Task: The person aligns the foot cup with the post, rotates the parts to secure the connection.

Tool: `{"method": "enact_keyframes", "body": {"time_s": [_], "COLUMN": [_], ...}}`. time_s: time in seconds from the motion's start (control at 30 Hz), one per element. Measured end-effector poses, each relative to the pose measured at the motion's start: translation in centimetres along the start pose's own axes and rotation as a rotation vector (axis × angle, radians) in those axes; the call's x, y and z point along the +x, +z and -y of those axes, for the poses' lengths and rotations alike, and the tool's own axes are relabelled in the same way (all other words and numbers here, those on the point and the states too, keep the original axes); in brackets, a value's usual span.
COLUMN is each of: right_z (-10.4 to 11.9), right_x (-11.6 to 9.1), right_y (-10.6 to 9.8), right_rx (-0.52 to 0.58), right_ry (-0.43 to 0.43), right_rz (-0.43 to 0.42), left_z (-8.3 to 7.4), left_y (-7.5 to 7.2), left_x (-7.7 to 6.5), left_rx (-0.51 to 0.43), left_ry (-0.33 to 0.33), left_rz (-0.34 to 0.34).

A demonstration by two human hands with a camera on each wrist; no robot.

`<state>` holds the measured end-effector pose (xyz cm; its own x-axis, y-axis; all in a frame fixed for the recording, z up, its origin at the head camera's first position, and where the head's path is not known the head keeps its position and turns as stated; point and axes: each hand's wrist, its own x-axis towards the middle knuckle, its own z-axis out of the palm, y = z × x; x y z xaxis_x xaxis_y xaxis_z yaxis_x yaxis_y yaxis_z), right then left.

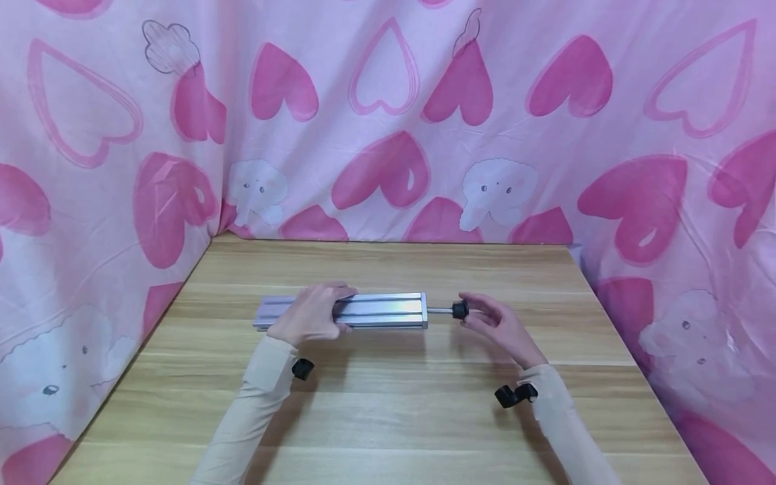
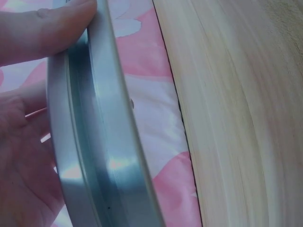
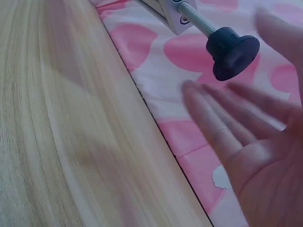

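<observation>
My left hand (image 1: 310,313) grips a silver aluminium extrusion profile (image 1: 388,311) near its middle, holding it lengthwise above the table. In the left wrist view the thumb presses on the grooved face of the profile (image 2: 113,127), and the other fingers are behind it. From the profile's right end sticks a threaded rod (image 3: 199,20) with a black levelling foot (image 3: 234,54) on its tip. My right hand (image 1: 500,330) is beside the foot, its fingers spread and slightly bent. The right wrist view shows a gap between thumb and fingers, with the foot apart from them.
A wood-grain table (image 1: 394,417) lies beneath both hands. Pink heart-print cloth (image 1: 376,155) hangs behind it and along both sides. Black camera mounts (image 1: 514,395) sit at the wrists.
</observation>
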<state>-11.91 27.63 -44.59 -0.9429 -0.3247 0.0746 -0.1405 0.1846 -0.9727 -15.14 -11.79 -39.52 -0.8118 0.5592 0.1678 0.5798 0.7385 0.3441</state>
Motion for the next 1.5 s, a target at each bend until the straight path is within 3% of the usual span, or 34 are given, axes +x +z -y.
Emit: {"method": "enact_keyframes", "body": {"time_s": [0.13,0.2,0.47,0.77,0.87,0.97,1.1,1.2,1.33,1.5], "right_z": [0.04,0.12,0.27,-0.08,0.01,0.16,0.25,0.27,0.27,0.20], "right_x": [-0.08,-0.08,0.00,0.71,0.47,0.08,-0.22,-0.22,-0.23,-0.04], "right_y": [-0.10,-0.09,-0.10,0.45,0.46,0.36,0.21,0.15,0.08,0.09], "right_rx": [0.023,0.015,0.019,0.076,0.031,-0.016,-0.008,0.000,-0.044,0.014], "right_ry": [-0.115,-0.122,0.025,0.141,0.103,0.011,-0.099,-0.123,-0.075,0.022], "right_rz": [0.026,0.023,-0.037,-0.005,-0.003,0.003,0.025,0.027,-0.012,-0.011], "left_z": [0.19,0.20,-0.13,-0.30,-0.18,-0.04,0.04,0.09,0.15,0.13], "left_y": [-0.02,0.02,0.09,0.07,0.12,0.18,0.14,0.10,0.17,0.23], "left_x": [0.06,0.07,0.06,-0.07,-0.14,-0.24,-0.35,-0.40,-0.38,-0.35], "left_rx": [0.000,0.002,0.011,0.031,0.034,0.027,0.016,0.015,0.027,0.037], "left_ry": [0.017,0.015,-0.004,0.004,0.008,0.000,-0.018,-0.016,-0.003,0.017], "left_rz": [-0.008,-0.006,0.007,-0.009,-0.017,-0.018,-0.008,-0.006,-0.011,-0.020]}}
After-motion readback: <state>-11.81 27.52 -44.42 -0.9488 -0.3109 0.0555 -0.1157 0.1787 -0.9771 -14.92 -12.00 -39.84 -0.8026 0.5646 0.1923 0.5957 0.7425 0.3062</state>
